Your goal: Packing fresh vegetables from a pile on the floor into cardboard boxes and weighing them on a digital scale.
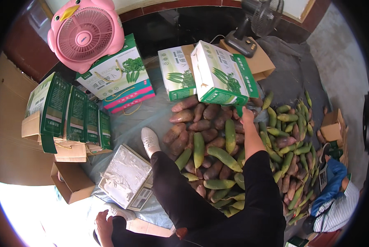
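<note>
My right hand (pixel 247 117) reaches out over the heap and closes on a green flap at the lower edge of a white and green carton (pixel 217 76). That carton stands tilted, its printed side showing long green radishes. Beneath my right arm lie green radishes (pixel 223 158) mixed with reddish-brown tubers (pixel 177 136). My left hand (pixel 104 227) hangs by my bent left knee, near a white shoe (pixel 117 211). Its fingers are loosely bent and a little apart, with nothing seen in them. A flat white scale (pixel 124 175) under crumpled plastic lies nearby.
A pink fan (pixel 85 35) sits on stacked cartons (pixel 118 74); a black fan (pixel 250 33) stands behind the tilted carton. Several green cartons (pixel 75 113) line the left, above a small brown box (pixel 72 181). At right, another person (pixel 336 201) bends beside the heap.
</note>
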Available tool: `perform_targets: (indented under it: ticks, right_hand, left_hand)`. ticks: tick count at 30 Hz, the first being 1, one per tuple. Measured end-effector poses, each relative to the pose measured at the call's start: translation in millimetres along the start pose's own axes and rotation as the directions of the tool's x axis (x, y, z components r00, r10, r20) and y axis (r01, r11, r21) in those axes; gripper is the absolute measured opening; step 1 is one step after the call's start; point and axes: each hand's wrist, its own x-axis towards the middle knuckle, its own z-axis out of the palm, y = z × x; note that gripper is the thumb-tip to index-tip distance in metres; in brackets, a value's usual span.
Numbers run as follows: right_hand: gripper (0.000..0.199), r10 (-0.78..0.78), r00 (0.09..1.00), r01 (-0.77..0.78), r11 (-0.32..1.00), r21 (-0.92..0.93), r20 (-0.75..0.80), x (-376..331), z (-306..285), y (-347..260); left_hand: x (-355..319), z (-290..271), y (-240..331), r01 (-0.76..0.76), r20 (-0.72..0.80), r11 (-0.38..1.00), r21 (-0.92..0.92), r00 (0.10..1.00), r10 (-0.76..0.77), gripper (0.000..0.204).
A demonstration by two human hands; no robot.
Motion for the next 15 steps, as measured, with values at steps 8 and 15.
perform_targets:
  ticks: [8,15]
  right_hand:
    - [0.071,0.071,0.982,-0.034,0.979,0.201,-0.176,50.6,4.9,-25.2]
    - [0.062,0.076,0.997,-0.064,0.939,0.339,-0.023,58.0,5.0,-22.3]
  left_hand:
    - [2.9,-16.8,32.8,0.081,0.033,0.994,0.068,0.996,-0.084,0.027]
    - [3.8,-13.9,22.8,0.075,0.044,0.993,0.086,0.996,-0.079,0.027]
